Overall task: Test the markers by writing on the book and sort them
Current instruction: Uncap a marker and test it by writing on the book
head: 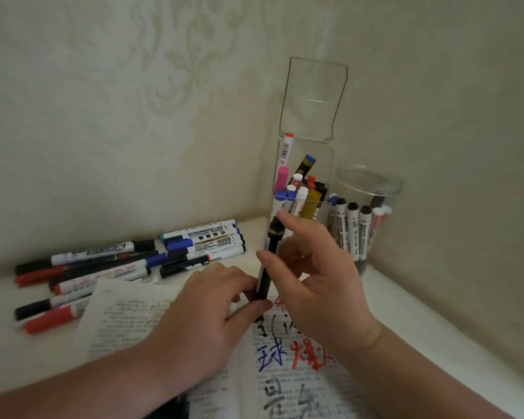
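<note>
1. While serving as test surface, open book [127, 322] flat on white table [430, 334]; thin printed paper crossed by black, blue and red strokes.
2. Tall clear plastic box [325, 164], lid flipped up, and round clear jar [372, 184] against wall [133, 116]; holding upright markers, probably sorted.
3. Loose markers [103, 261] heaped at left, probably awaiting test.
4. Left hand [200, 316]: resting on page, pinching lower end of black marker [273, 244]; right hand [321, 279]: pinching upper end between thumb and forefinger.
5. Black marker: smooth cylinder, upright over book between both hands.
</note>
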`<state>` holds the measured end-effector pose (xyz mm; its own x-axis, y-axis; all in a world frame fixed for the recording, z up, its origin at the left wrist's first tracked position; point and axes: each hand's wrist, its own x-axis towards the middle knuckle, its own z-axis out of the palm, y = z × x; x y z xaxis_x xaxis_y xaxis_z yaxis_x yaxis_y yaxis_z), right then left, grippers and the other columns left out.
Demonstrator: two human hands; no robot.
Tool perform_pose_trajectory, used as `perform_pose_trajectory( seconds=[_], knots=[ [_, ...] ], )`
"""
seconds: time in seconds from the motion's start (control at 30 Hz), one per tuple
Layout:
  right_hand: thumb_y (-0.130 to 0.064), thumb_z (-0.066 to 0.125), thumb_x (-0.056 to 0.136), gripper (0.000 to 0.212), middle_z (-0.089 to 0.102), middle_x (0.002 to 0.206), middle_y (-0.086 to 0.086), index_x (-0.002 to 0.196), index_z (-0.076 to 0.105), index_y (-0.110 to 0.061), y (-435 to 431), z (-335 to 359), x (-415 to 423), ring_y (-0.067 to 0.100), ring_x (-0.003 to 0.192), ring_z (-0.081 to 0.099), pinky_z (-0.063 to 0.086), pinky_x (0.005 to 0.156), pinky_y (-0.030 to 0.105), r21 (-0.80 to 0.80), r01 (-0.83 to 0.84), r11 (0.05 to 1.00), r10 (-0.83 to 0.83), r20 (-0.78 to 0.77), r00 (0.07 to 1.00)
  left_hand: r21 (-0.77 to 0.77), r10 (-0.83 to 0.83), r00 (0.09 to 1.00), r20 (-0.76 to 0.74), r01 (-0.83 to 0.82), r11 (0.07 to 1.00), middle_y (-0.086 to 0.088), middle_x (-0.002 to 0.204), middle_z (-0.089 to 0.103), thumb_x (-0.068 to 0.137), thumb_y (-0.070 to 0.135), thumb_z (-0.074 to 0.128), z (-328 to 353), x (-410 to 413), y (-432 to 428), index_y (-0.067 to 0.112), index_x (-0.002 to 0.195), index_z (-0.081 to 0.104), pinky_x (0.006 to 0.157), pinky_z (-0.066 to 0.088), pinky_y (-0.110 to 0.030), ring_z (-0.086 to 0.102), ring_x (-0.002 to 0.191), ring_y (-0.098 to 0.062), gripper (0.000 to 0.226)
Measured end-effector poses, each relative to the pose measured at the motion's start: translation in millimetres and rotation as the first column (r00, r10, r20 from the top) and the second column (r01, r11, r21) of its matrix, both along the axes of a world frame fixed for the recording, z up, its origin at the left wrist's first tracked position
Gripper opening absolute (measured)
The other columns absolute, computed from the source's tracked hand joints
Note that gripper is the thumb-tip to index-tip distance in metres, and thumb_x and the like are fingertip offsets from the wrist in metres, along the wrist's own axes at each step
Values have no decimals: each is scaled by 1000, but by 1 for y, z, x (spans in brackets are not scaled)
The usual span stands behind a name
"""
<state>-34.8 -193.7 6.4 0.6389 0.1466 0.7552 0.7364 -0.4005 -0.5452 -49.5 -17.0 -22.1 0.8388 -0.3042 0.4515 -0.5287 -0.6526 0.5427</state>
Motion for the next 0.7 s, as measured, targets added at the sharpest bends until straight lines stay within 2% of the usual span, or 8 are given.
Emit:
perform_pose_trajectory(
  seconds=[0.1,0.2,0.3,0.37,0.43,0.57,0.63,0.7],
  knots=[
    [-27,72,91,40,64,86,-17,125,53,-34,-3,5,2,12,70,66,56,61,24,18,-18,1000,18,-3,1000,-35,-4,1000,-26,3,999,26,95,57,84,73,44,4,-1,0,53,89,58,79,41,-25,52,95,-3,25],
    [-17,78,87,42,70,84,-4,109,56,-45,-9,40,6,17,66,69,59,56,35,114,-4,993,0,35,999,-90,18,996,-84,-25,996,30,111,52,79,79,54,8,-5,2,58,115,51,83,42,-20,51,104,-1,42],
    [-18,78,89,44,71,83,6,101,50,-49,-21,95,19,22,68,71,60,57,45,273,121,954,-147,76,986,-86,36,992,-123,-47,995,32,119,45,78,68,67,9,-8,1,69,119,33,87,41,-16,47,109,0,54],
    [-19,75,91,42,70,79,5,99,46,-48,-26,125,35,20,71,71,61,62,47,291,208,934,-246,101,964,-57,31,993,-116,-38,998,32,119,44,83,60,68,9,-7,1,68,119,32,87,40,-16,47,109,-1,52],
    [-22,73,92,38,69,79,1,100,45,-46,-25,143,54,16,73,71,62,67,44,265,287,921,-320,92,943,-44,23,993,-118,-28,999,32,118,45,90,54,63,11,-6,0,62,117,37,87,41,-16,47,110,0,38],
    [-25,70,95,22,68,84,-4,109,54,-29,-13,151,94,10,75,69,62,70,36,73,391,918,-391,-12,920,-60,31,992,-124,-39,997,28,99,56,101,36,50,11,-5,1,56,113,45,86,41,-13,49,109,4,24],
    [-27,69,96,18,67,87,-1,111,59,-24,-7,145,107,14,76,68,62,71,39,-152,407,901,-422,-87,902,-77,37,993,-112,-46,996,26,102,57,104,26,45,8,-4,3,54,111,49,85,40,-11,51,108,1,29],
    [-30,65,98,15,68,93,1,110,63,-22,-3,137,115,18,77,67,61,71,42,-376,394,839,-460,-103,882,-78,35,994,-100,-43,996,28,107,56,104,22,41,5,-3,5,54,110,51,85,40,-11,53,106,-2,35]
  ],
)
